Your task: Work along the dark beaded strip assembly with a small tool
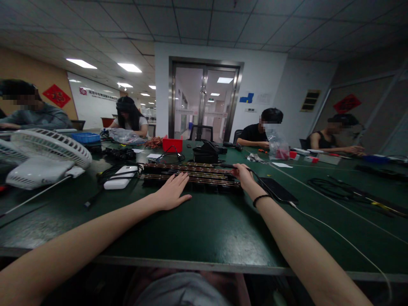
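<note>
A black rack-like holder [219, 187] lies across the green table in front of me, with several thin copper-coloured wires [210, 173] stretched side by side along it. My left hand [174, 191] rests flat at the holder's front edge, fingers extended over the wires and thumb apart. At the holder's right end, my right hand [244, 175] closes around a slim black corded tool [227, 166], pen-like, pointing left over the back wires. Its exact kind is too dark to make out. A dark cord runs from that hand towards the right.
Right of the holder lies a black phone [277, 190] with a white cable. To the left are a white power bank [121, 177] and a white fan [51, 148]. Behind stand a red bin [172, 144] and a black device [205, 151]. Several people sit around the table.
</note>
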The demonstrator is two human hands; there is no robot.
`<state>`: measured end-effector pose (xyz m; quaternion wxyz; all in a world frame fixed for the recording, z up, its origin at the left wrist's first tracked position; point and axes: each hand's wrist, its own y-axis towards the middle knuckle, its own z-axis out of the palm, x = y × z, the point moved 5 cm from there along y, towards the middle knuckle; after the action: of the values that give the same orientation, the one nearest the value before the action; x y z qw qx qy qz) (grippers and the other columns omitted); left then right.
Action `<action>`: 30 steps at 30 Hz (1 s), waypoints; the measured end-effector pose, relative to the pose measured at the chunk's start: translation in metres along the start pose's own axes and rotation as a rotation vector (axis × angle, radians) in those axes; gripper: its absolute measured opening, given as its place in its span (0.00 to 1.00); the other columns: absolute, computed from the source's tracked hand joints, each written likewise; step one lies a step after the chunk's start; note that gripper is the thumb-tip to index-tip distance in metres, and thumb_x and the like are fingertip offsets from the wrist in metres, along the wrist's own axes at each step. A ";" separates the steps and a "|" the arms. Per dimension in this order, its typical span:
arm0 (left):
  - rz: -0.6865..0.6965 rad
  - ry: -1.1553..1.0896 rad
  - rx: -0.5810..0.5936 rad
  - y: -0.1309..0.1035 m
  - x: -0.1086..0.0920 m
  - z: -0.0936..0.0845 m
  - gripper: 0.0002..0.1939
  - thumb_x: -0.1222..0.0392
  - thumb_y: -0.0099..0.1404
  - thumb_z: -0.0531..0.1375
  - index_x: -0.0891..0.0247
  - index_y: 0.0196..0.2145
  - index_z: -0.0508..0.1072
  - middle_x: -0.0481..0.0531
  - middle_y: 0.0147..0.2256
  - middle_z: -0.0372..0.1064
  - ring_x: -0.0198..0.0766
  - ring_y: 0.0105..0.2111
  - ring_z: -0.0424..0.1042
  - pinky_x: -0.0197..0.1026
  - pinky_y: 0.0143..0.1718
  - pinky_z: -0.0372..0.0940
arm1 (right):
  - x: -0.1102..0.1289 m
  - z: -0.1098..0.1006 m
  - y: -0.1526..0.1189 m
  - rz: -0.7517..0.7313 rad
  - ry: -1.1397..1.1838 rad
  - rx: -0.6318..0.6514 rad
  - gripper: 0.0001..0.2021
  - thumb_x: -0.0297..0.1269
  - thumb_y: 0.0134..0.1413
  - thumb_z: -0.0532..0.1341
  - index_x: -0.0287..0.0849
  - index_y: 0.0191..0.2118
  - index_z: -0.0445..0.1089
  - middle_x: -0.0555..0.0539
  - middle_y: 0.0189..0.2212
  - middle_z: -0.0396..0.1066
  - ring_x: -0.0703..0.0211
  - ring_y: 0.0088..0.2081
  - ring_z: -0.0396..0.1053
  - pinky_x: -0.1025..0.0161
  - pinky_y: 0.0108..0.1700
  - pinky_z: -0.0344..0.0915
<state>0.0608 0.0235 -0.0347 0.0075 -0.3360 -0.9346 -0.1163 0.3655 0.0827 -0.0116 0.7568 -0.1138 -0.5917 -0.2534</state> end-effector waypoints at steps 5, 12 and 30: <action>0.008 -0.010 -0.004 0.001 0.001 0.001 0.41 0.37 0.74 0.43 0.71 0.72 0.49 0.66 0.72 0.41 0.52 0.73 0.41 0.56 0.71 0.40 | 0.000 0.000 -0.001 0.008 -0.007 0.001 0.13 0.27 0.41 0.64 0.45 0.16 0.61 0.56 0.12 0.65 0.65 0.19 0.66 0.69 0.25 0.67; 0.019 -0.016 0.001 0.000 0.001 -0.001 0.40 0.36 0.75 0.43 0.68 0.72 0.48 0.65 0.72 0.41 0.52 0.72 0.41 0.56 0.71 0.39 | 0.001 0.001 -0.002 0.000 -0.005 0.002 0.13 0.27 0.40 0.64 0.46 0.16 0.60 0.56 0.12 0.65 0.64 0.19 0.66 0.69 0.23 0.67; -0.008 -0.008 0.021 0.000 -0.001 -0.002 0.41 0.37 0.75 0.43 0.72 0.71 0.50 0.67 0.72 0.43 0.51 0.72 0.42 0.55 0.71 0.39 | 0.002 0.001 -0.003 0.016 -0.057 0.015 0.14 0.25 0.44 0.65 0.45 0.18 0.61 0.56 0.13 0.66 0.65 0.20 0.68 0.69 0.26 0.68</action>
<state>0.0615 0.0223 -0.0331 0.0069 -0.3328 -0.9371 -0.1050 0.3629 0.0801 -0.0101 0.7425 -0.1201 -0.6138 -0.2398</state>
